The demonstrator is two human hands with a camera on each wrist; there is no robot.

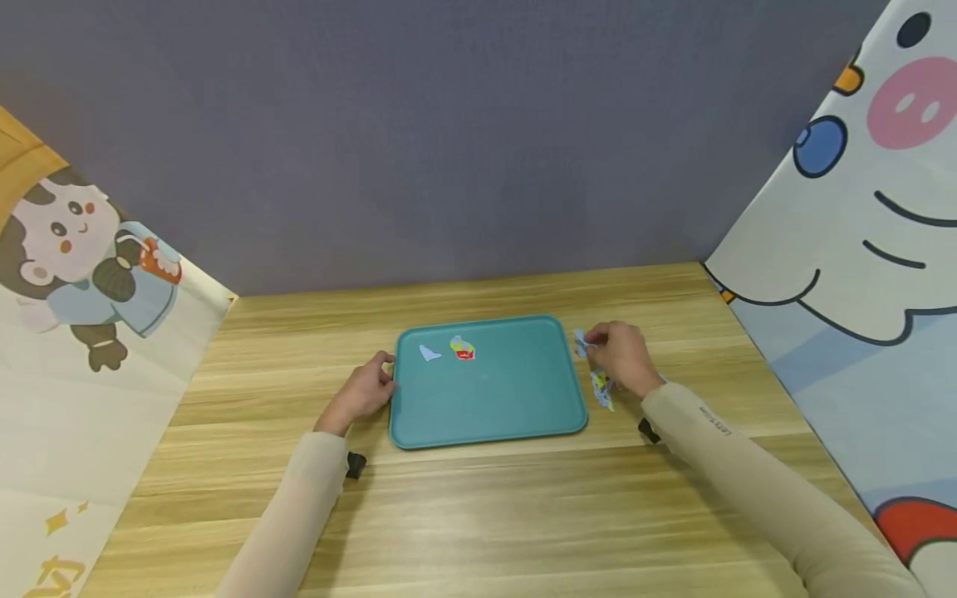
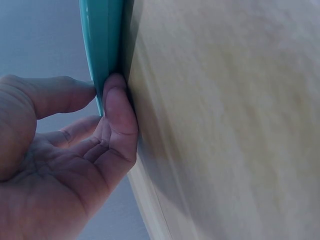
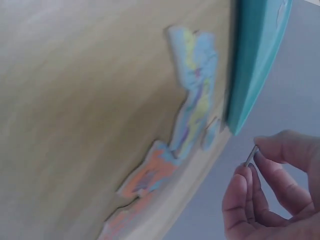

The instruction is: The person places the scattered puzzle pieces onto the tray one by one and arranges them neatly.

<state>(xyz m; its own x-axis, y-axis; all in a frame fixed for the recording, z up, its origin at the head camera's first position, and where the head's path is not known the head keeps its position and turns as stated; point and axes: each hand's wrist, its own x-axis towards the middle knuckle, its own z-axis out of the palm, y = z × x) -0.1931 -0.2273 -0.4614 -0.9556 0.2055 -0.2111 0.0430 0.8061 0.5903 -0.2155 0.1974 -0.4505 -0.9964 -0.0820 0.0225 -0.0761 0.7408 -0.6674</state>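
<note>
A teal rectangular tray (image 1: pixel 486 411) lies on the wooden table. At its left edge my left hand (image 1: pixel 364 389) grips the rim (image 2: pixel 102 45), thumb on one side and fingers curled round the other. Just past the tray's right edge, my right hand (image 1: pixel 622 355) pinches a small thin puzzle piece (image 3: pixel 251 156) between thumb and fingertips; it shows edge-on in the right wrist view. On the tray are a pale blue piece (image 1: pixel 429 353) and a red and yellow piece (image 1: pixel 463 349).
Several loose puzzle pieces (image 1: pixel 601 389) lie on the table right of the tray, partly under my right hand. Among them the right wrist view shows an orange piece (image 3: pixel 150 172) and a small blue piece (image 3: pixel 210 134). A grey partition (image 1: pixel 463 149) stands behind the table.
</note>
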